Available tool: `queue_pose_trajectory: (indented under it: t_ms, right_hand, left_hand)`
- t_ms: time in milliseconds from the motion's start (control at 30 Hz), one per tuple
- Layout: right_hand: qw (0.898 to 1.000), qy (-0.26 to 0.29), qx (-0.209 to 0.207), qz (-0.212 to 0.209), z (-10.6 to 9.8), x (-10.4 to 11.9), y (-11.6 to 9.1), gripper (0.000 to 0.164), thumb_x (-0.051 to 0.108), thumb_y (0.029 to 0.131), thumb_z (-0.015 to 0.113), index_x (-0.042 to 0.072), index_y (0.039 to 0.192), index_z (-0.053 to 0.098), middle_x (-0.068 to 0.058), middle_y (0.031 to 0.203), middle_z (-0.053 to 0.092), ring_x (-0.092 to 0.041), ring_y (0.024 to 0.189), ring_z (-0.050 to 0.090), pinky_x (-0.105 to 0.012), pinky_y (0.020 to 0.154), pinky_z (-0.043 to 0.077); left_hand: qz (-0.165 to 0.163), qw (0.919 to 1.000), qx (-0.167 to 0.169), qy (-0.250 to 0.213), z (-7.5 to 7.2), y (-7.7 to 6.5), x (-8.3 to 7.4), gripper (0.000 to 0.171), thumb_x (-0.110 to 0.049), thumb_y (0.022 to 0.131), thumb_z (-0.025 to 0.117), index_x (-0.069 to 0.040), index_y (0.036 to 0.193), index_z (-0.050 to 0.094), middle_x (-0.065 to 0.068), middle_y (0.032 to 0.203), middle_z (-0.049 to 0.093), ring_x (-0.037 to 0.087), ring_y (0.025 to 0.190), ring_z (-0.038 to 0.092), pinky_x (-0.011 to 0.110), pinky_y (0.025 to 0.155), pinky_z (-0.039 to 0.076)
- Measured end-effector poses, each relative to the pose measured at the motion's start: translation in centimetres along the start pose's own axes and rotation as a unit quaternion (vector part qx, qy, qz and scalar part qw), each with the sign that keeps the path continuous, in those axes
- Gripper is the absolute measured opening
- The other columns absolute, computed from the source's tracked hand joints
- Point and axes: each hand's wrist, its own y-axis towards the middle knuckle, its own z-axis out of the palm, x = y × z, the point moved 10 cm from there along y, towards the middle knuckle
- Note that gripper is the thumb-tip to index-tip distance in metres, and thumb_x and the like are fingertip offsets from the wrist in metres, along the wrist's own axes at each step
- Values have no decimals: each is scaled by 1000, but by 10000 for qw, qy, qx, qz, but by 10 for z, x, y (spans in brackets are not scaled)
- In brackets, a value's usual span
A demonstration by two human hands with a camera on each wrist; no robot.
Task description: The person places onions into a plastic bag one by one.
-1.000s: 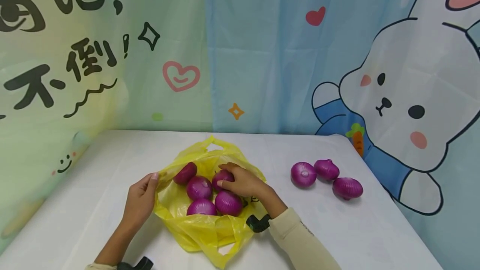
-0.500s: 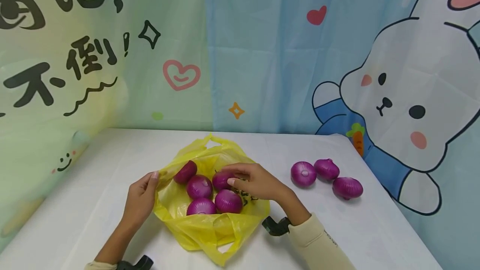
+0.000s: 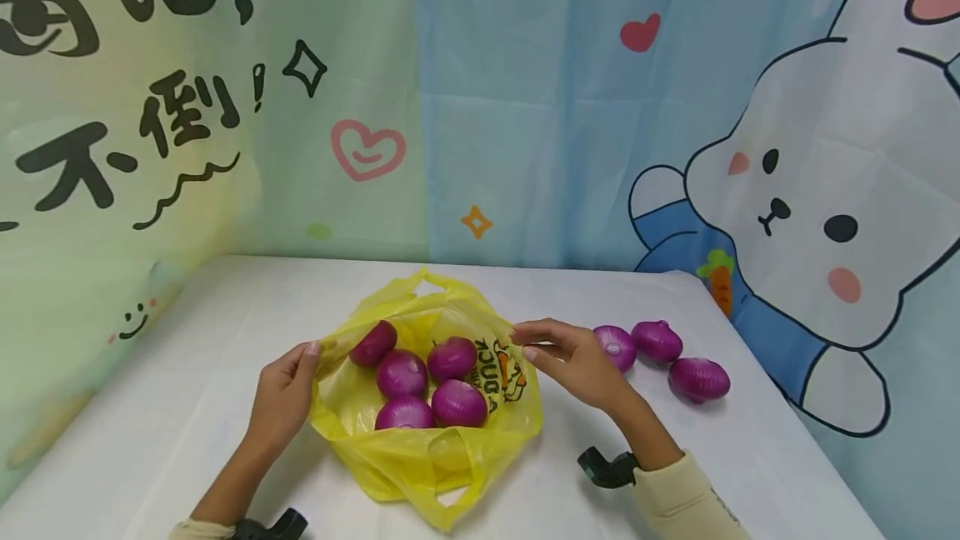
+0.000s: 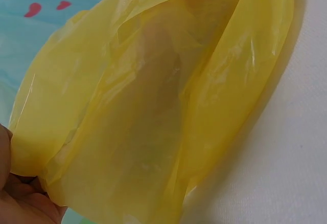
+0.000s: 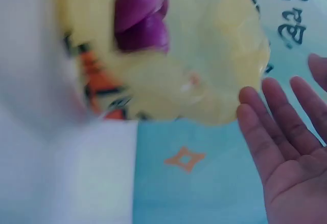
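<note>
A yellow plastic bag (image 3: 352, 457) lies wide-mouthed on the table with several purple onions inside, among them one onion (image 3: 452, 358) at the right of the group. My left hand (image 3: 283, 394) pinches the bag's left rim between thumb and fingers; the left wrist view shows the bag's outer side (image 4: 138, 127) stretching away from that hand (image 4: 30, 203). Just off the bag's right rim, my right hand (image 3: 573, 357) has its fingers extended and holds nothing. In the right wrist view, the right hand (image 5: 286, 137) shows its palm and spread fingers.
To the right on the white table (image 3: 637, 457) sit three loose onions: one (image 3: 617, 347) partly behind my right hand, one (image 3: 657, 342) at the back and one (image 3: 698, 379) farthest right. A printed curtain (image 3: 495, 107) hangs behind the table.
My right hand has let go of the onion in the bag and moved right, out past the bag's rim. The left hand keeps its hold on the bag.
</note>
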Motion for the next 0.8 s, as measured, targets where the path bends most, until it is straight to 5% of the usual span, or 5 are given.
queue_pose_trajectory:
  t_ms: [467, 800]
  right_hand:
    - [9953, -396, -877, 86, -42, -26, -37, 34, 7, 92, 68, 5, 126, 62, -10, 119, 64, -26, 111, 61, -25, 85, 49]
    - [9801, -1280, -1473, 357, -100, -35, -70, 42, 8, 91, 69, 4, 131, 58, -15, 127, 58, -19, 117, 57, -17, 85, 45]
  left_hand:
    - [-29, 10000, 26, 5, 1, 1, 3, 42, -30, 106, 42, 3, 107, 68, 13, 88, 64, 14, 71, 51, 22, 63, 43]
    - [-60, 9999, 38, -71, 1, 1, 5, 38, -26, 106, 43, 3, 110, 68, 12, 86, 62, 13, 65, 46, 23, 58, 41]
